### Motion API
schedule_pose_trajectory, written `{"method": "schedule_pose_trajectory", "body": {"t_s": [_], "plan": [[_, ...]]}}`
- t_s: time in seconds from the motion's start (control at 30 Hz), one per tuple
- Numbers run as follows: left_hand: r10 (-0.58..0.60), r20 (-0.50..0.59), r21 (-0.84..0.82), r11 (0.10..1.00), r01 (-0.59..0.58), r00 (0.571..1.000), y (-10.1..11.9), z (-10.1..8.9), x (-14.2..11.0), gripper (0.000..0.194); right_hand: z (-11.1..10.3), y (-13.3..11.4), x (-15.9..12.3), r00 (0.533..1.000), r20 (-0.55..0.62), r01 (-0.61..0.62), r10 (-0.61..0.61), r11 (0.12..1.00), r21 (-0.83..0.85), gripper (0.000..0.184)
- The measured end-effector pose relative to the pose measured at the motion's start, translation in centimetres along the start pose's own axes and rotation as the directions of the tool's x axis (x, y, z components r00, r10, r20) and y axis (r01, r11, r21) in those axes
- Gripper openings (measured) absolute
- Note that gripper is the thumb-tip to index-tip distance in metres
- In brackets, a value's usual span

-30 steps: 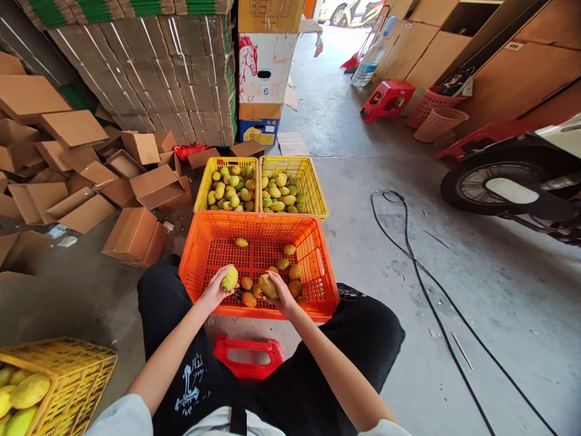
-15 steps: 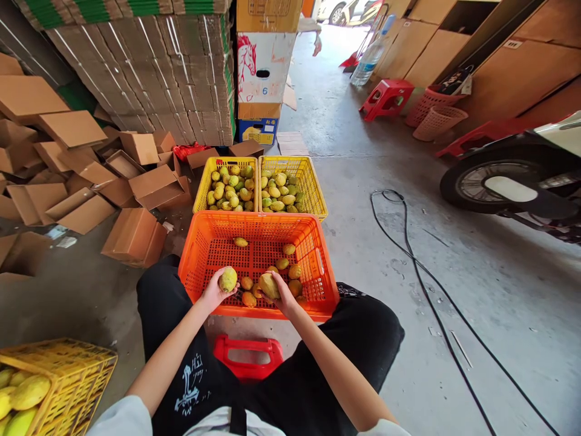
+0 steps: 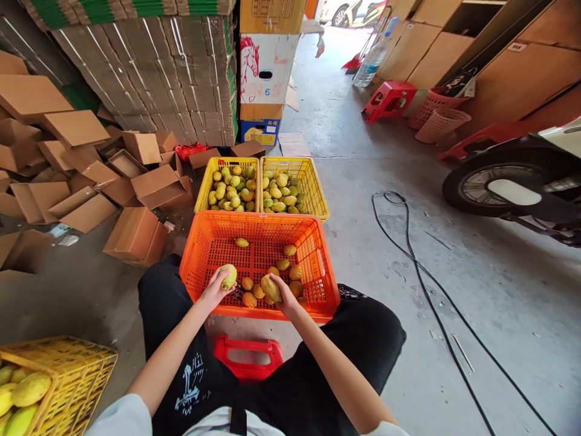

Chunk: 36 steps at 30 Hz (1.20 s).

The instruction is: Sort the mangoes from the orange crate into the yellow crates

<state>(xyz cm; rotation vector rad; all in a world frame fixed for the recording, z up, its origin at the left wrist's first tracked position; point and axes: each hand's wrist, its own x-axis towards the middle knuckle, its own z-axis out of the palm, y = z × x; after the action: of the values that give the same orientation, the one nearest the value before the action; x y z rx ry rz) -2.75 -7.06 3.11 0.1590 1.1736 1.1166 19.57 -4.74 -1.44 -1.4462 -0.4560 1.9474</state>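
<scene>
My left hand [image 3: 215,292] is closed around a yellow-green oval fruit [image 3: 229,276] above the left side of an orange plastic crate [image 3: 254,313]. A duller, brownish-yellow oval fruit [image 3: 271,289] is in the grip of my right hand [image 3: 285,297], over the crate's right half. The exact kind of fruit is unclear. Below and around the right hand, several orange-yellow fruits [image 3: 249,300] lie on the crate floor. One yellow fruit [image 3: 241,241] rests apart near the crate's far side.
Two yellow crates [image 3: 262,188] of fruit stand beyond the orange crate. Another yellow crate [image 3: 84,375] with larger fruit is at lower left. A red stool [image 3: 249,357] is between my legs. Cardboard boxes [image 3: 136,233] lie left; a black cable [image 3: 420,263] and a motorbike wheel [image 3: 494,181] are right.
The fruit in my left hand has turned slightly, with the fingers further over it. In my right hand the fruit has rotated and shows more of its long side.
</scene>
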Motion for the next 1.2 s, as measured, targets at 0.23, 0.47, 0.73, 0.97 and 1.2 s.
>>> {"method": "schedule_pose_trajectory", "body": {"t_s": [0.23, 0.47, 0.73, 0.97, 1.2], "plan": [[0.020, 0.039, 0.046, 0.999, -0.022, 0.999, -0.1, 0.0, -0.2, 0.034, 0.6, -0.6, -0.8, 0.994, 0.073, -0.090, 0.081, 0.988, 0.129, 0.024], [0.020, -0.023, 0.115, 0.993, -0.017, 1.000, -0.1, 0.1, -0.3, 0.032, 0.0, 0.0, 0.1, 0.989, 0.015, -0.151, 0.150, 0.982, 0.110, 0.022], [0.002, -0.165, 0.094, 0.995, 0.014, 0.986, 0.1, -0.2, 0.1, 0.022, -1.7, 1.9, 1.0, 0.955, -0.177, -0.231, 0.237, 0.971, 0.057, 0.022], [-0.024, -0.194, 0.124, 0.991, 0.049, 0.981, -0.5, -0.6, 0.6, 0.029, 3.9, -3.9, 4.1, 0.951, -0.136, -0.265, 0.278, 0.958, 0.106, 0.011], [0.007, -0.229, 0.135, 0.991, 0.024, 0.973, -1.1, -1.4, 1.1, 0.027, 12.8, -19.7, 8.7, 0.996, 0.087, -0.028, -0.006, 0.921, 0.388, 0.027]]}}
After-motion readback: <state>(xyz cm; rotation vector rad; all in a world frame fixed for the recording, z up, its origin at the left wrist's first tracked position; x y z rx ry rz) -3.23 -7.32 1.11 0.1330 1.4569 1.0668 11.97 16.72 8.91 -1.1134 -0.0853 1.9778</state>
